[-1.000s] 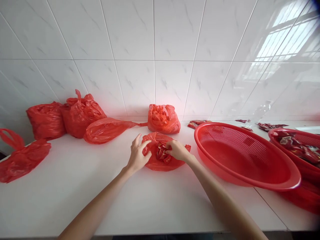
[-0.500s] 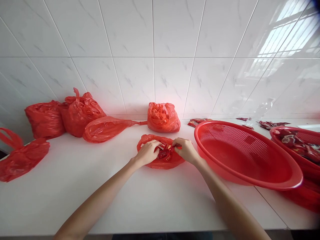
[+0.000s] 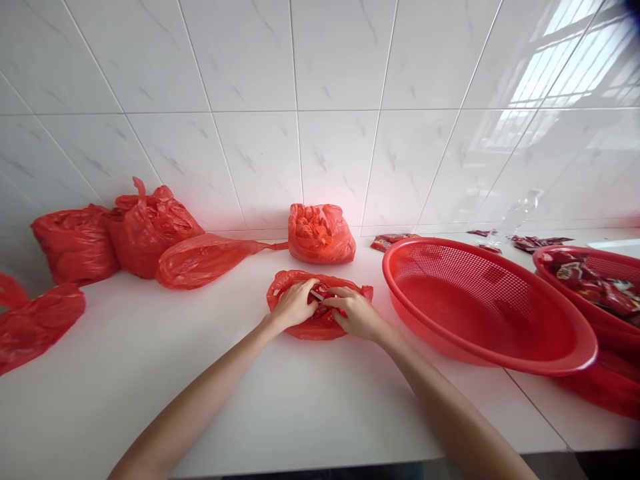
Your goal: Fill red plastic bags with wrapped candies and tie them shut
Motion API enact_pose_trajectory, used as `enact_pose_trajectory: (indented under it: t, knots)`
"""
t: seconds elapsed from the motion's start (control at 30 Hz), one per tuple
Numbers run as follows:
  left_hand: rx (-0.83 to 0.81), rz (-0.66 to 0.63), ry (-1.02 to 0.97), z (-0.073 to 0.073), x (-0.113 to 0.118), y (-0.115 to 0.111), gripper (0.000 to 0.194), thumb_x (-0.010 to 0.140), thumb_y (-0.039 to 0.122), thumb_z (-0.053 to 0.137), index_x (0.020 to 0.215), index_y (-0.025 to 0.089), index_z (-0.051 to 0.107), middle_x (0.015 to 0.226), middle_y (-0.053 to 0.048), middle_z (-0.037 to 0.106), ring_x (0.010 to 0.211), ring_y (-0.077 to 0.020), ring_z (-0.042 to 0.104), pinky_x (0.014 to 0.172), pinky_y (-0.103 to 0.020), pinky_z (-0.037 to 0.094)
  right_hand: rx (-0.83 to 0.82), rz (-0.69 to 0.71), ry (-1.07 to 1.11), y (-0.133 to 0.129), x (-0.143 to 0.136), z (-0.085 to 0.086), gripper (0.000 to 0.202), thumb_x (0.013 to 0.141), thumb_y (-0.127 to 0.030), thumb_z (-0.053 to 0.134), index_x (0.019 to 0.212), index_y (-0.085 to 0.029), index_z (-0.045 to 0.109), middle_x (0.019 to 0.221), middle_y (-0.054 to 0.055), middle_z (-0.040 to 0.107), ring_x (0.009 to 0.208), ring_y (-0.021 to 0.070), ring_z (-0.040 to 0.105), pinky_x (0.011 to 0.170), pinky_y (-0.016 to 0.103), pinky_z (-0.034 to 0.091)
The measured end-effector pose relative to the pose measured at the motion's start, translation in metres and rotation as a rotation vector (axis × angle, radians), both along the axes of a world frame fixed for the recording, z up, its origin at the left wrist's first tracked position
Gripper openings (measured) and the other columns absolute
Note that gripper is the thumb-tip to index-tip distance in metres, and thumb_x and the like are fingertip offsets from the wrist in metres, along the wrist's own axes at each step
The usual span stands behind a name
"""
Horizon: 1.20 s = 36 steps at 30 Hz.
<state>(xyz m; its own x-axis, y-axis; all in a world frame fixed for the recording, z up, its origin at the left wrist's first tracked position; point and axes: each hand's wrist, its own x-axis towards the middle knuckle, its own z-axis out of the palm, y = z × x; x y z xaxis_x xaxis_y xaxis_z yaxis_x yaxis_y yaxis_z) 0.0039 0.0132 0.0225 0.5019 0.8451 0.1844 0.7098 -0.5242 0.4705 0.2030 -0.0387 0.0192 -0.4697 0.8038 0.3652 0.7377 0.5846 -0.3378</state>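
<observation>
An open red plastic bag (image 3: 320, 330) sits on the white counter in front of me, with small red packets (image 3: 327, 313) inside. My left hand (image 3: 296, 304) reaches in over the bag's left side, its fingers closed at a packet. From the right, my right hand (image 3: 354, 312) comes over the bag with its fingers bent at the packets, close to my left fingertips. A thin pale strip, perhaps a packet edge, shows between the hands. The fingertips are partly hidden, so their exact hold is hard to make out.
Behind stands a filled red bag (image 3: 321, 235). A flat red bag (image 3: 205, 259) and full red bags (image 3: 153, 230) lie left. To the right are a large red basket (image 3: 480, 307), a basket of packets (image 3: 600, 283), loose packets (image 3: 540, 243) and a clear bottle (image 3: 523, 213).
My right hand has moved left and inward over the bag, nearer to my left hand. The bag's right rim is now more exposed. The whole view has shifted slightly.
</observation>
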Motion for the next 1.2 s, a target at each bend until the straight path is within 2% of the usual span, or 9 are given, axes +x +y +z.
enact_pose_trajectory:
  t: [0.17,0.4,0.5,0.63,0.77,0.83,0.97,1.1,1.2]
  knots:
    - [-0.025,0.050,0.026,-0.002,-0.003,0.007,0.052,0.079,0.016,0.059,0.131,0.020,0.058,0.131,-0.010,0.066,0.123,-0.0315,0.060,0.097,-0.040,0.051,-0.022,-0.150,-0.120,0.001,-0.001,-0.006,0.025,0.083,-0.007,0.053,0.091,-0.017,0.075,0.093,0.010,0.070,0.095,0.0263,0.062,0.084,0.038,0.049]
    - [-0.047,0.064,-0.015,0.002,-0.008,0.007,0.048,0.077,0.016,0.063,0.125,0.019,0.063,0.128,-0.011,0.068,0.120,-0.0312,0.062,0.097,-0.040,0.051,-0.014,-0.191,-0.034,0.001,-0.005,-0.006,0.027,0.087,-0.010,0.051,0.103,-0.018,0.071,0.103,0.010,0.069,0.102,0.0250,0.062,0.087,0.036,0.050]
    - [-0.028,0.068,-0.073,0.010,-0.008,0.002,0.045,0.076,0.015,0.063,0.121,0.022,0.064,0.123,-0.008,0.070,0.113,-0.0264,0.066,0.093,-0.035,0.053,-0.018,-0.196,0.093,0.001,-0.007,-0.008,0.032,0.086,-0.011,0.052,0.113,-0.020,0.068,0.109,0.010,0.069,0.103,0.0251,0.063,0.087,0.037,0.052]
    - [-0.001,0.043,-0.305,0.020,-0.012,-0.007,0.039,0.076,0.016,0.064,0.114,0.023,0.067,0.116,-0.005,0.072,0.107,-0.0223,0.067,0.090,-0.033,0.056,-0.004,-0.189,0.292,0.002,-0.010,-0.010,0.038,0.087,-0.014,0.054,0.122,-0.021,0.064,0.118,0.011,0.068,0.109,0.0251,0.063,0.092,0.040,0.052]
    - [-0.006,0.043,-0.513,0.023,-0.014,-0.017,0.040,0.079,0.019,0.064,0.119,0.021,0.064,0.116,-0.007,0.070,0.097,-0.0196,0.070,0.085,-0.032,0.059,-0.088,-0.184,0.567,-0.002,-0.016,-0.005,0.027,0.088,-0.021,0.058,0.113,-0.020,0.067,0.100,0.007,0.072,0.091,0.0217,0.068,0.085,0.038,0.055]
    - [0.073,0.038,-0.575,0.023,-0.012,-0.024,0.039,0.082,0.019,0.063,0.121,0.020,0.062,0.109,-0.006,0.070,0.092,-0.0182,0.071,0.084,-0.033,0.060,-0.189,-0.141,0.749,-0.006,-0.020,0.000,0.025,0.089,-0.029,0.061,0.112,-0.020,0.067,0.096,0.007,0.073,0.089,0.0216,0.069,0.084,0.038,0.056]
    - [0.320,-0.084,-0.551,0.019,-0.002,-0.043,0.041,0.086,0.016,0.062,0.125,0.024,0.057,0.107,-0.005,0.069,0.096,-0.0182,0.069,0.090,-0.036,0.059,-0.475,0.049,1.115,-0.013,-0.024,0.013,0.038,0.089,-0.045,0.064,0.118,-0.020,0.066,0.111,0.009,0.073,0.101,0.0245,0.070,0.087,0.038,0.057]
    - [0.338,-0.283,-0.490,0.019,0.005,-0.053,0.050,0.085,0.014,0.061,0.133,0.025,0.052,0.122,-0.007,0.066,0.113,-0.0221,0.064,0.094,-0.038,0.057,-0.557,0.086,1.240,-0.014,-0.021,0.017,0.041,0.082,-0.041,0.075,0.117,-0.021,0.068,0.113,0.007,0.074,0.107,0.0241,0.068,0.095,0.037,0.054]
    - [0.364,-0.217,-0.589,0.023,0.005,-0.051,0.039,0.086,0.015,0.060,0.124,0.023,0.058,0.121,-0.008,0.065,0.113,-0.0229,0.063,0.097,-0.039,0.055,-0.582,0.094,1.302,-0.013,-0.018,0.015,0.045,0.077,-0.038,0.080,0.116,-0.021,0.069,0.113,0.008,0.075,0.104,0.0245,0.070,0.095,0.039,0.054]
